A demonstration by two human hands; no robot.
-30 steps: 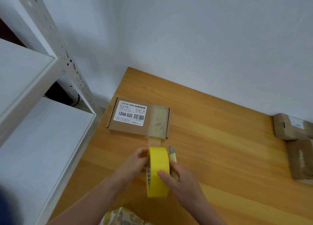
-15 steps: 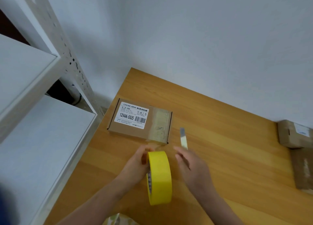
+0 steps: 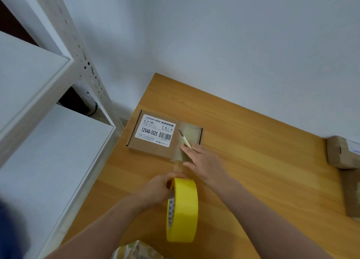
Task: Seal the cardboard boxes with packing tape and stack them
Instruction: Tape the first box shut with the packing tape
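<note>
A flat cardboard box (image 3: 153,147) with a white label lies at the wooden table's (image 3: 253,161) left edge. Clear tape crosses its right end and runs down off the near side as a stretched strip (image 3: 178,166) to the yellow tape roll (image 3: 183,210). My left hand (image 3: 157,188) grips the roll, which stands on edge near me. My right hand (image 3: 202,161) rests at the box's near right corner, over the tape, and holds a small knife (image 3: 184,137) whose blade points up over the box's taped end.
A white metal shelving unit (image 3: 48,141) stands left of the table. More cardboard boxes (image 3: 341,153) lie at the table's right edge. A patterned bag or cloth (image 3: 134,251) shows at the bottom edge. The white wall runs behind.
My right hand left the roll and moved forward with the knife to the box's near right corner. The roll stayed in my left hand, with the tape strip stretched from the box.
</note>
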